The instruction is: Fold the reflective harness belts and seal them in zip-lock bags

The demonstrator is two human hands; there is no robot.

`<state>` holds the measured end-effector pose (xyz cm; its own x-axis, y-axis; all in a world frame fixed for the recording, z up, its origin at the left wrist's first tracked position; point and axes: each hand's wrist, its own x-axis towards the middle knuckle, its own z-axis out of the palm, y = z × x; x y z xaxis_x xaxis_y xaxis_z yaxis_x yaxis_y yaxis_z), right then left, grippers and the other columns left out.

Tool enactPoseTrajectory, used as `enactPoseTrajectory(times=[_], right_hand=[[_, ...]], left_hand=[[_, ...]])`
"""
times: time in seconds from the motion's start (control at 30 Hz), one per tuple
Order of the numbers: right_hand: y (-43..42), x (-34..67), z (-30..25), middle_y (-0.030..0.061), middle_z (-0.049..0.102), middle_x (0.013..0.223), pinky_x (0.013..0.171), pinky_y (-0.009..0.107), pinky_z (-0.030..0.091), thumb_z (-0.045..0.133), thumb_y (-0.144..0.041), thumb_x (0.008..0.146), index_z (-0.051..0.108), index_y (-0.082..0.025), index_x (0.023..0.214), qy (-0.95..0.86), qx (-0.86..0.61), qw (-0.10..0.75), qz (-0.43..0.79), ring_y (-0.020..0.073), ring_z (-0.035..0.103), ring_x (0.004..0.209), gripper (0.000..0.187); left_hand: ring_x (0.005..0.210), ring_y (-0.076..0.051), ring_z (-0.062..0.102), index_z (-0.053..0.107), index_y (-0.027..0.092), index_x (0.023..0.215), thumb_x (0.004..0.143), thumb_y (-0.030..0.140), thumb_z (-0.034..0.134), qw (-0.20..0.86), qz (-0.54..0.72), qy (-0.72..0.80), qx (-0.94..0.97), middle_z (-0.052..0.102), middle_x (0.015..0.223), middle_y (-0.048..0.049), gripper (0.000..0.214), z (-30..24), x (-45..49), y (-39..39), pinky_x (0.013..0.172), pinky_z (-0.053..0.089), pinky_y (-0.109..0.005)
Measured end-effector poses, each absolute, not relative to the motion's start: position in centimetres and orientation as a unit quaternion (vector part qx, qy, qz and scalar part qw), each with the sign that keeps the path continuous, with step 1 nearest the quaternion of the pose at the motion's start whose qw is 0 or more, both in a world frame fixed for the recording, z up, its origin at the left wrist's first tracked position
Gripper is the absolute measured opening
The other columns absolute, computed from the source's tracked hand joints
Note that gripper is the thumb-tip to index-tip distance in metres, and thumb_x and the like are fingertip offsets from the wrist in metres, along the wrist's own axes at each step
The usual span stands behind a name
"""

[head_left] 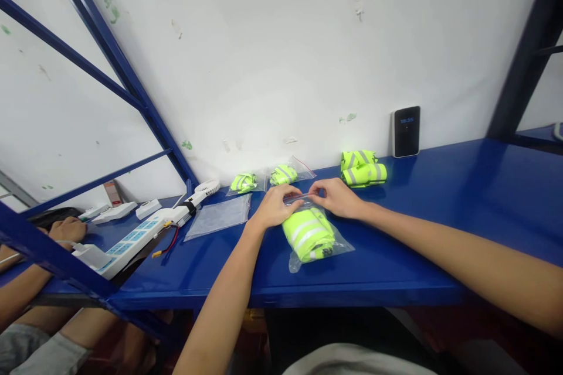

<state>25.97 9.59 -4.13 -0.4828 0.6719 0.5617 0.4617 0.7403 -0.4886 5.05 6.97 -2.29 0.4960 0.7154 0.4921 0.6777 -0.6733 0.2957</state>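
On the blue table lies a clear zip bag [341, 240] with a rolled neon-yellow reflective vest [309, 233] inside, its mouth pointing away from me. My left hand [278, 205] pinches the left part of the bag's zip edge between thumb and fingers. At the right end of that edge, my right hand [336, 196] grips the strip with its fingertips. Both hands are closed on the bag, a short distance apart. Whether the zip is fully sealed cannot be made out.
Two bagged vests [284, 174] lie by the wall. Unbagged rolled vests [364, 174] sit right, near a black-faced device [406, 132]. Left are flat clear bags [220, 217], a small fan [206, 187] and a power strip [132, 241]. Another person's hand [68, 229] rests beyond the blue frame [127, 85].
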Motion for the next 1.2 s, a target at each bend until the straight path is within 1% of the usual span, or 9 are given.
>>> enactPoseTrajectory(times=[0.13,0.23,0.33,0.5,0.63,0.83,0.97,1.07,1.2], right_hand=[[8.9,25.4,-4.3,0.0021,0.073,0.079,0.062,0.024,0.041,0.059,-0.027,0.084,0.071,-0.019,0.085,-0.853,-0.307,0.395,0.15,0.0142,0.06,0.065,0.015],[9.0,25.6,-4.3,0.0019,0.072,0.08,0.061,0.024,0.04,0.061,-0.032,0.084,0.071,-0.019,0.089,-0.841,-0.305,0.411,0.176,0.0134,0.058,0.062,0.018],[9.2,25.9,-4.3,0.0024,0.069,0.076,0.06,0.024,0.038,0.06,-0.035,0.086,0.068,-0.017,0.082,-0.843,-0.306,0.409,0.169,0.0135,0.055,0.063,0.02],[8.5,25.6,-4.0,0.0008,0.058,0.069,0.058,0.024,0.034,0.052,-0.031,0.09,0.057,-0.017,0.073,-0.865,-0.275,0.398,0.133,0.0128,0.049,0.061,0.022],[8.3,25.6,-4.0,-0.0003,0.055,0.068,0.058,0.024,0.032,0.05,-0.031,0.091,0.054,-0.017,0.075,-0.865,-0.276,0.396,0.136,0.0125,0.047,0.06,0.022],[8.7,26.1,-3.8,-0.0021,0.052,0.063,0.056,0.024,0.029,0.041,-0.035,0.094,0.053,-0.019,0.075,-0.894,-0.29,0.311,0.139,0.0124,0.045,0.057,0.028],[8.6,25.7,-3.6,0.0001,0.055,0.065,0.059,0.026,0.028,0.035,-0.034,0.097,0.05,-0.019,0.071,-0.912,-0.282,0.285,0.092,0.0133,0.046,0.059,0.034],[8.4,25.5,-3.4,0.0019,0.058,0.066,0.058,0.027,0.026,0.032,-0.035,0.098,0.049,-0.019,0.07,-0.92,-0.282,0.268,0.045,0.0145,0.048,0.06,0.037],[7.9,25.4,-3.0,0.0039,0.062,0.071,0.058,0.028,0.024,0.031,-0.036,0.099,0.052,-0.019,0.074,-0.931,-0.271,0.244,-0.012,0.0158,0.052,0.062,0.037]], left_hand=[[0.075,-0.016,0.062,0.068,0.018,0.089,0.085,0.028,0.056,0.035,0.262,0.387,0.883,0.07,0.084,-0.0035,0.016,-1.8,5.2,6.9,0.071,0.045,-0.027],[0.071,-0.014,0.059,0.066,0.018,0.084,0.086,0.026,0.053,0.033,0.269,0.385,0.882,0.067,0.079,-0.0021,0.016,-1.6,5.4,6.8,0.066,0.042,-0.026],[0.069,-0.014,0.055,0.063,0.017,0.078,0.086,0.023,0.052,0.018,0.273,0.385,0.882,0.063,0.075,-0.0006,0.015,-1.6,5.7,6.7,0.064,0.039,-0.025],[0.07,-0.014,0.054,0.061,0.018,0.083,0.086,0.023,0.05,0.017,0.265,0.39,0.882,0.063,0.078,-0.0005,0.013,-2.0,6.0,6.4,0.066,0.04,-0.025],[0.069,-0.014,0.054,0.061,0.018,0.082,0.091,0.03,0.045,0.026,0.275,0.39,0.879,0.063,0.077,-0.0012,0.022,-2.1,6.1,6.2,0.065,0.04,-0.025],[0.073,-0.015,0.057,0.064,0.017,0.082,0.09,0.034,0.05,0.077,0.308,0.376,0.871,0.065,0.08,-0.0038,0.023,-2.2,6.1,6.5,0.068,0.043,-0.026],[0.07,-0.014,0.055,0.064,0.015,0.079,0.087,0.041,0.054,0.098,0.329,0.395,0.852,0.065,0.077,-0.0034,0.028,-2.9,5.7,7.2,0.067,0.043,-0.025],[0.06,-0.011,0.047,0.06,0.014,0.066,0.085,0.046,0.054,0.093,0.309,0.432,0.842,0.057,0.064,0.0004,0.037,-3.7,4.8,8.1,0.057,0.036,-0.023],[0.051,-0.008,0.03,0.045,0.015,0.049,0.08,0.056,0.056,0.078,0.297,0.478,0.823,0.035,0.048,0.0057,0.053,-4.3,3.3,9.4,0.05,0.023,-0.024]])
